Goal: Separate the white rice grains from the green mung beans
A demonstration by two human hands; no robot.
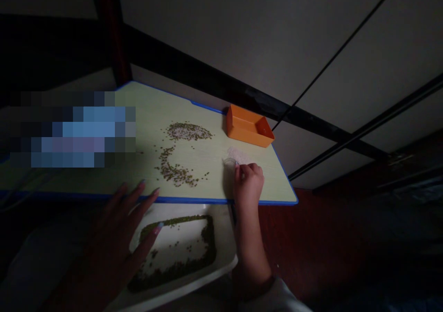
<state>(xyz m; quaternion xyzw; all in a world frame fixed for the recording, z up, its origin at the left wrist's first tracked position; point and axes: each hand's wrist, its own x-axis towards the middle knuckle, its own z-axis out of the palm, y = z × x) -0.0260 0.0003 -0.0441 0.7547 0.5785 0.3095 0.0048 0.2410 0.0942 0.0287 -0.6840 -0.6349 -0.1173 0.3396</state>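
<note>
My left hand [126, 226] is spread with its fingers apart, by the table's blue front edge and over the left side of a white tray [226, 252]. My right hand [249, 180] is closed in a pinch above the tabletop, beside a small patch of whitish grains [238, 153]. A thin, pale curved thing [230, 161] shows at its fingertips; its kind is unclear. Left of that hand lie two piles of small green beans mixed with white grains: a far pile [188, 131] and a nearer curved pile [175, 173].
An orange open box [244, 123] stands at the table's back right. Green beans line the white tray below the front edge. A blurred-out patch [83, 134] covers the table's left. Pale panels [242, 35] rise behind, and a dark red floor [287, 229] lies to the right.
</note>
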